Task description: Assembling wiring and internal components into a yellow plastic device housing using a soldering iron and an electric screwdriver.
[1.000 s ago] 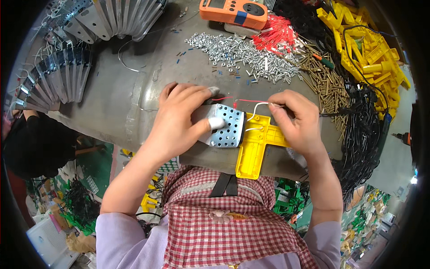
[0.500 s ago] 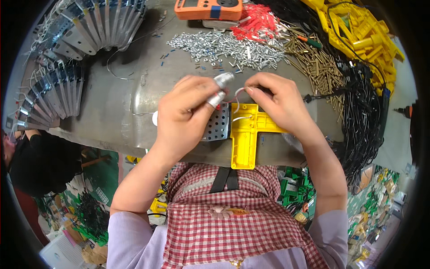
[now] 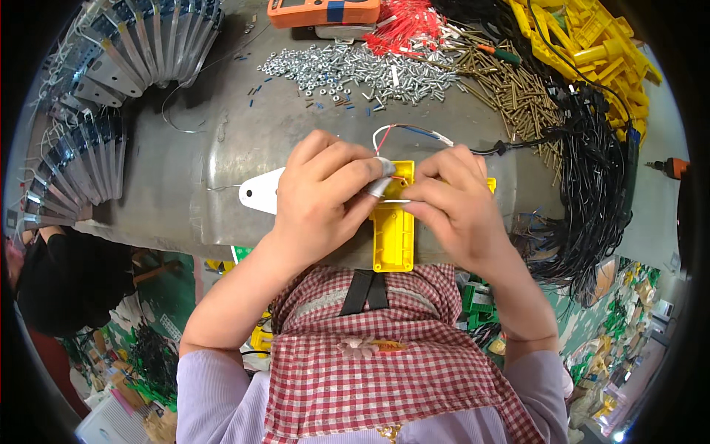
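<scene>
The yellow T-shaped plastic housing [image 3: 393,248] lies hollow side up at the table's near edge, partly under my hands. My left hand [image 3: 322,196], with silvery wraps on thumb and index finger, is closed in a pinch over its left side; wires emerge at those fingertips. Thumb and fingers of my right hand [image 3: 458,203] pinch a white wire [image 3: 393,200] stretching between the hands. Above them loops a black cable [image 3: 484,151] whose red, white and blue leads [image 3: 407,127] arch toward my left fingertips. A white plate [image 3: 259,194] with a rounded, holed end sticks out beneath my left hand.
Loose screws and nuts [image 3: 355,72], red-and-white wire pieces [image 3: 403,31] and long brassy screws [image 3: 518,96] lie beyond. An orange meter [image 3: 323,12] stands far back. Yellow housings [image 3: 592,52] and black cables [image 3: 592,200] crowd the right; fanned metal plates [image 3: 159,44] stand left.
Both hands have come lower and closer together over the yellow housing. The coloured leads now arch above the hands, and more of the white plate shows at left.
</scene>
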Demonstrator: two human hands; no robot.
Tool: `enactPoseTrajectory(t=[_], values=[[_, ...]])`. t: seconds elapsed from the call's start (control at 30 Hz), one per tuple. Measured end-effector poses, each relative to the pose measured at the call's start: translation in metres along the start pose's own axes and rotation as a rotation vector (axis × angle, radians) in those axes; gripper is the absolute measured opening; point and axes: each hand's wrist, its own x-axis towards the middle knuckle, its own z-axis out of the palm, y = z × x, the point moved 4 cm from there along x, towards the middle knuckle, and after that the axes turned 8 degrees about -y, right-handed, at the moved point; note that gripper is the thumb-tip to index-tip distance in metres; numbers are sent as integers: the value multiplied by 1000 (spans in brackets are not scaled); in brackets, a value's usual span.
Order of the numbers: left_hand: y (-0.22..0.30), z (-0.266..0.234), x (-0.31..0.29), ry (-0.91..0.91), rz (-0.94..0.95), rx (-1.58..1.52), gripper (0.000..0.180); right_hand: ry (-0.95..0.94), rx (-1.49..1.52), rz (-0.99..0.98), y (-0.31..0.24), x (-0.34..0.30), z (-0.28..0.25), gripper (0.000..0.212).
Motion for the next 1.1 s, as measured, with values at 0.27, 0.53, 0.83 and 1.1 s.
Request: enactPoseTrajectory(t=[0.27,0.53,0.83,1.1], values=[[12,-3,12,-36,-71,-96,20,128,96,93,4,-2,-5,12],[22,-4,9,-73,-2,71,25,197,236,151,5,0,-6,9],[26,-2,4,-16,-5,122,27,126,536,277,13,4,-5,8],[15,-3,7,-70,-248,-105,14,160,125,148,29,35,-18,19]])
